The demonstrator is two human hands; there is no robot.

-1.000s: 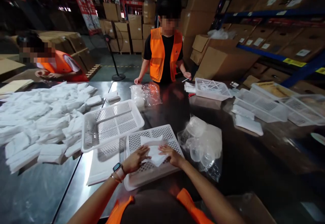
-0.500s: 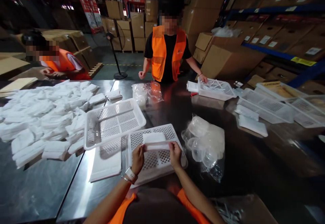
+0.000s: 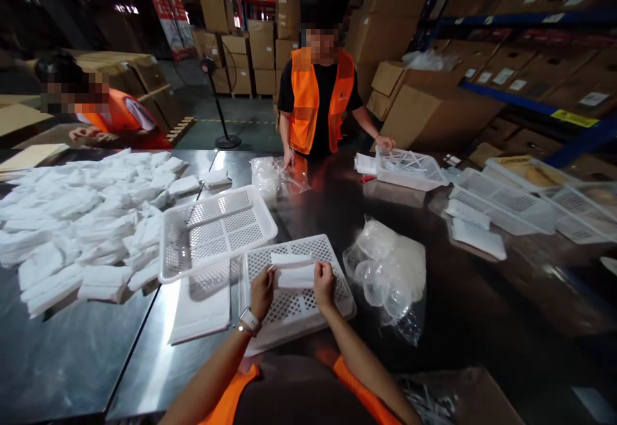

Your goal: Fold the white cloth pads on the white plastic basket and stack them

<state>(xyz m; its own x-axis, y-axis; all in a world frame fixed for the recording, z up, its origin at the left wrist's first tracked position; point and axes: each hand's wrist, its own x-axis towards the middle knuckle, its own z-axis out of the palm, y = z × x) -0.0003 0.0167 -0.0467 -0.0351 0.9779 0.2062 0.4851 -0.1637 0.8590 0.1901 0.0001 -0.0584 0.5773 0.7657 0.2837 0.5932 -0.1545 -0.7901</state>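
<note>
Both my hands are closed on a folded white cloth [image 3: 296,277], held level between them. My left hand [image 3: 263,293] pinches its left end, and my right hand [image 3: 324,282] has curled fingers at the right end. Just behind lies another white folded strip [image 3: 292,258]; I cannot tell whether it belongs to the same cloth. Beneath is a white perforated basket [image 3: 313,246], seemingly upside down. An upright white basket [image 3: 168,258] stands to its left, partly over a flat white stack [image 3: 205,316].
A heap of folded white cloths [image 3: 91,200] covers the table's left. Right of my hands lies a bag of clear plastic cups [image 3: 393,264]. Across the table, a co-worker [image 3: 321,90] stands by another white basket [image 3: 409,171]. More baskets [image 3: 506,203] sit far right.
The held cloth shows a broader face now, and my right hand has shifted slightly left and up. The co-worker opposite has lowered a hand to the plastic bag on the table.
</note>
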